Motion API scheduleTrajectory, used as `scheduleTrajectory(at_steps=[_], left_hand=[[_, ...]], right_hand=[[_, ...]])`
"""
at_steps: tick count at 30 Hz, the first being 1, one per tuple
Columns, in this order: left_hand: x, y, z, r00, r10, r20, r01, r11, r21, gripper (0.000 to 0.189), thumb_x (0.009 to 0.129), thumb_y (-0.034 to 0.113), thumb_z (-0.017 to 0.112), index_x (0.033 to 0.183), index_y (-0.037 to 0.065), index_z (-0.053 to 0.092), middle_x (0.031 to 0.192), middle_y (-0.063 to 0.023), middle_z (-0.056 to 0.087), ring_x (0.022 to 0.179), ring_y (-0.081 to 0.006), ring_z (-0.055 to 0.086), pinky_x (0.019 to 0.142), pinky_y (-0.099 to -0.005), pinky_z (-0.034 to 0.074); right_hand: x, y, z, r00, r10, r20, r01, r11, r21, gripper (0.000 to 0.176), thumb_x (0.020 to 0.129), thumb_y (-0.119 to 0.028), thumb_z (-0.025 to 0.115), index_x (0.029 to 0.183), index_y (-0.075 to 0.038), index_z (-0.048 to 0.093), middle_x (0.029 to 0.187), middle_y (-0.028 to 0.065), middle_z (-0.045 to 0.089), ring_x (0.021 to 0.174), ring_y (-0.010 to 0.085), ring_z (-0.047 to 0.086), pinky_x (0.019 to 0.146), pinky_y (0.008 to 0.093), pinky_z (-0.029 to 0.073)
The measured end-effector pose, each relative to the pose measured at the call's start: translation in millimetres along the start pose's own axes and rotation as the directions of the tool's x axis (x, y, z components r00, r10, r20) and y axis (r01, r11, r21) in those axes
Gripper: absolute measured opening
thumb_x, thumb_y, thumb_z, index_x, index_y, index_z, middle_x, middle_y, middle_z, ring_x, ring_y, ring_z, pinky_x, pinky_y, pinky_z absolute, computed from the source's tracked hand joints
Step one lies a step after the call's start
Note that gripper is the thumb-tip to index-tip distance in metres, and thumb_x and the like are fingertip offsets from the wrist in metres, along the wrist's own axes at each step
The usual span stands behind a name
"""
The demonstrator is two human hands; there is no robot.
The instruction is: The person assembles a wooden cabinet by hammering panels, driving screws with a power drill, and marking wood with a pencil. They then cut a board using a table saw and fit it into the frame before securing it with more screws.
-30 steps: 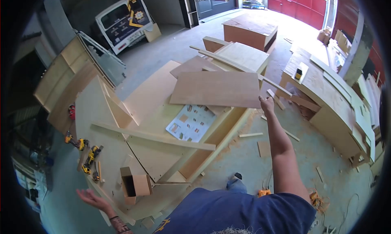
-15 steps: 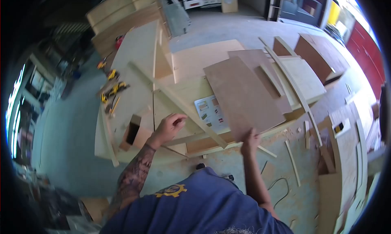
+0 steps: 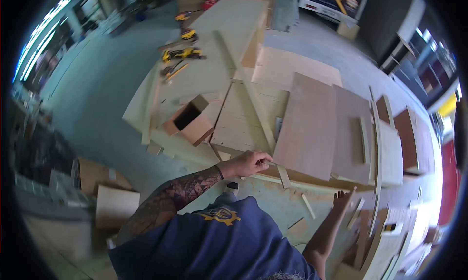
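Observation:
A brown plywood panel (image 3: 309,126) lies tilted over the worktop, partly beside a second brown panel (image 3: 355,133). At its near left corner is my left hand (image 3: 249,164), with thumb and fingers closed on the corner. A long thin wooden strip (image 3: 249,90) runs diagonally under or beside that corner, its near end sticking out past the edge. My right hand (image 3: 344,197) is off the panels, beyond the near edge, fingers apart and holding nothing. The printed sheet is mostly covered by the panel.
An open cardboard box (image 3: 191,120) stands on the left of the worktop. Yellow-black power tools (image 3: 184,53) lie farther back. A long strip (image 3: 376,148) and a box-shaped wooden piece (image 3: 414,141) are at the right. Offcuts (image 3: 308,207) litter the floor.
My right hand has let go of the panel and moved right. My left hand has come to the panel's near left corner. The panel has turned straighter, and the view has swung left.

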State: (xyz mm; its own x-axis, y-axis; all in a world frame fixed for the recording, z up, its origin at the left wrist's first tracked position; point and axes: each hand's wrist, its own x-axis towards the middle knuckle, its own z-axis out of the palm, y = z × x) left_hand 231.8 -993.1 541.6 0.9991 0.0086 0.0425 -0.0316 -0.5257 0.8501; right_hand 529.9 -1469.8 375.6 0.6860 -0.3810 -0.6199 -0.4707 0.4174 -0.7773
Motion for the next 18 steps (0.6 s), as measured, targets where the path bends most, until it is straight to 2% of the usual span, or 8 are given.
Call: scheduleTrajectory(at_steps=[4,6,8,11,14,15,17,18], left_hand=[[-19.6,1.9,5.3,0.996,-0.085,0.036,0.087,0.994,-0.064,0.027,0.098,0.019,0.068,0.118,0.001,0.069,0.094,-0.0154,0.070,0.087,-0.0235,0.070,0.081,-0.0359,0.056],[-28.9,0.7,1.0,0.994,-0.103,0.031,0.105,0.992,-0.072,0.028,0.099,0.019,0.067,0.118,0.000,0.069,0.098,-0.0166,0.072,0.091,-0.0243,0.072,0.081,-0.0364,0.056],[-40.5,5.4,-10.0,0.991,-0.132,-0.005,0.132,0.988,-0.076,0.027,0.101,0.018,0.066,0.122,0.001,0.068,0.096,-0.0102,0.072,0.085,-0.0170,0.070,0.080,-0.0329,0.056],[-49.6,19.0,-55.8,0.985,-0.053,-0.166,0.052,0.999,-0.012,0.025,0.102,0.018,0.065,0.121,0.002,0.069,0.099,-0.0107,0.074,0.087,-0.0168,0.071,0.080,-0.0316,0.056],[-65.2,15.9,-125.8,0.924,-0.001,-0.382,0.027,0.998,0.063,0.023,0.103,0.018,0.065,0.119,0.003,0.071,0.099,-0.0085,0.074,0.089,-0.0128,0.070,0.080,-0.0295,0.056],[-70.4,5.1,-151.1,0.900,-0.052,-0.433,0.077,0.996,0.041,0.023,0.103,0.018,0.065,0.119,0.003,0.071,0.099,-0.0069,0.074,0.088,-0.0109,0.069,0.080,-0.0285,0.056],[-81.9,-24.9,-199.0,0.839,-0.139,-0.526,0.130,0.990,-0.054,0.021,0.102,0.015,0.065,0.118,0.003,0.072,0.097,-0.0042,0.073,0.087,-0.0079,0.066,0.079,-0.0266,0.055],[-86.4,-43.5,-222.8,0.808,-0.176,-0.563,0.132,0.984,-0.118,0.020,0.102,0.014,0.065,0.118,0.003,0.072,0.095,-0.0031,0.072,0.085,-0.0068,0.065,0.079,-0.0258,0.054]], right_hand=[[33.0,-46.5,41.3,0.823,-0.162,0.544,-0.058,0.929,0.365,0.076,0.098,-0.057,0.064,0.145,0.002,0.048,0.140,0.0157,0.059,0.124,0.0297,0.058,0.105,0.0448,0.047],[9.6,-66.0,65.6,0.844,-0.138,0.518,-0.053,0.941,0.335,0.057,0.104,-0.044,0.061,0.137,0.002,0.056,0.128,0.0137,0.066,0.111,0.0271,0.066,0.099,0.0448,0.054],[39.3,-68.2,75.3,0.954,-0.270,0.128,0.243,0.950,0.195,0.052,0.104,-0.039,0.062,0.134,0.003,0.058,0.119,0.0139,0.069,0.101,0.0255,0.067,0.090,0.0465,0.059],[7.6,-101.3,91.1,0.879,-0.476,-0.027,0.467,0.847,0.253,0.043,0.105,-0.037,0.062,0.119,0.004,0.062,0.103,0.0138,0.069,0.085,0.0225,0.065,0.073,0.0430,0.058],[22.3,-137.5,87.6,0.632,-0.696,-0.340,0.739,0.674,-0.006,0.045,0.104,-0.041,0.063,0.108,0.003,0.062,0.090,0.0125,0.068,0.076,0.0229,0.063,0.065,0.0422,0.055],[-74.1,-149.9,103.2,0.454,-0.787,-0.417,0.815,0.556,-0.162,0.045,0.101,-0.044,0.067,0.095,0.000,0.060,0.079,0.0103,0.065,0.069,0.0226,0.061,0.061,0.0420,0.053],[-71.5,-178.2,84.5,0.154,-0.912,-0.381,0.860,0.314,-0.403,0.046,0.098,-0.046,0.071,0.090,-0.001,0.062,0.076,0.0112,0.065,0.066,0.0216,0.061,0.058,0.0406,0.051],[-84.0,-188.7,77.2,0.145,-0.910,-0.389,0.856,0.312,-0.411,0.046,0.098,-0.046,0.071,0.090,-0.001,0.062,0.076,0.0112,0.065,0.066,0.0216,0.061,0.058,0.0406,0.051]])
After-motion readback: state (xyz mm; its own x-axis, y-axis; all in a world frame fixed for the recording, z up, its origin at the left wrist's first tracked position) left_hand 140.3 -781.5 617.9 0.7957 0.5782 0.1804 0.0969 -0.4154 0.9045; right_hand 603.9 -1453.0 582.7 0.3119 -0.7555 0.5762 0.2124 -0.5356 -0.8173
